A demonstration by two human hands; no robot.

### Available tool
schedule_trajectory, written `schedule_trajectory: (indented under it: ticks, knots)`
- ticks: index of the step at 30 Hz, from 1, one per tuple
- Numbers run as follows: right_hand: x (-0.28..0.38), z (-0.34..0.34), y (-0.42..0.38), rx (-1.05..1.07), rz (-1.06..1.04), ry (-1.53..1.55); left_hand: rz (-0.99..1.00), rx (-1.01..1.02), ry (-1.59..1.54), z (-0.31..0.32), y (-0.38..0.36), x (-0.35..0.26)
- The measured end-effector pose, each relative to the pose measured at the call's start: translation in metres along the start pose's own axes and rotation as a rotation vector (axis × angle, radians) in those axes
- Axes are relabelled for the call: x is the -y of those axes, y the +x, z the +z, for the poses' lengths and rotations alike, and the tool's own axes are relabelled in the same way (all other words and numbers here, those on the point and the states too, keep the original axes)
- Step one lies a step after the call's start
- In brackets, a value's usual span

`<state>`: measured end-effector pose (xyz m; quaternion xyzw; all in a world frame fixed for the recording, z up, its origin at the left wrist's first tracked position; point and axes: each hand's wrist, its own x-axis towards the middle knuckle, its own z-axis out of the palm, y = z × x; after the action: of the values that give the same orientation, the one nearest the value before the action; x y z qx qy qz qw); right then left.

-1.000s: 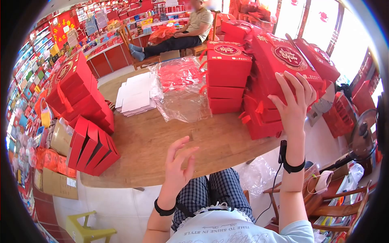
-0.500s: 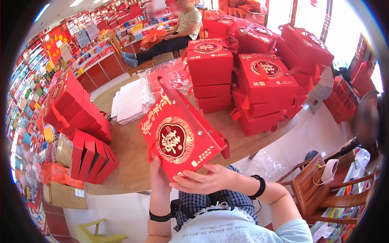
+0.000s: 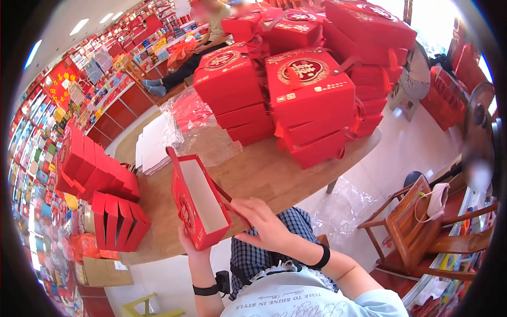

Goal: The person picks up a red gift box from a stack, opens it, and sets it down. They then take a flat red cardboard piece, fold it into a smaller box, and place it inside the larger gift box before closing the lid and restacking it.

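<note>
A red gift box [image 3: 193,211] with gold lettering is tilted in front of me above the table's near edge. Its top is open and shows a white inside. My left hand [image 3: 194,245] grips the box at its lower left corner, with some fingers hidden behind it. At the right side, my right hand [image 3: 266,226] has its fingers and thumb around a dark red strap [image 3: 232,203] of the same box. Left of it, narrow red boxes [image 3: 120,222] stand side by side on the wooden table [image 3: 169,235].
Stacked red gift boxes [image 3: 311,98] fill the table's far right side. White flat sheets [image 3: 152,145] lie beside clear plastic wrapping [image 3: 203,140]. More red boxes [image 3: 95,164] are piled at the left. A wooden chair [image 3: 409,227] stands at right; a person [image 3: 216,31] sits at the back.
The gift box has been turned from its printed face so its open top shows, and has come lower and left. My right hand has moved from its bottom edge to the strap. The view has shifted.
</note>
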<state>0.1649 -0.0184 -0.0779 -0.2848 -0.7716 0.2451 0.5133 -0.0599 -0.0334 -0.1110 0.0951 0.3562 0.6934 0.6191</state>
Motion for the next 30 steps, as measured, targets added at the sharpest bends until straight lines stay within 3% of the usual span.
schedule_trajectory:
  ticks: [13,30]
  knots:
    - [-0.016,-0.029,-0.023,0.034,0.033,0.081,-0.03,0.101,0.069,-0.002,-0.002,0.025]
    - [-0.023,-0.011,-0.015,0.062,0.069,0.042,0.001,-0.041,0.158,-0.007,0.011,0.021]
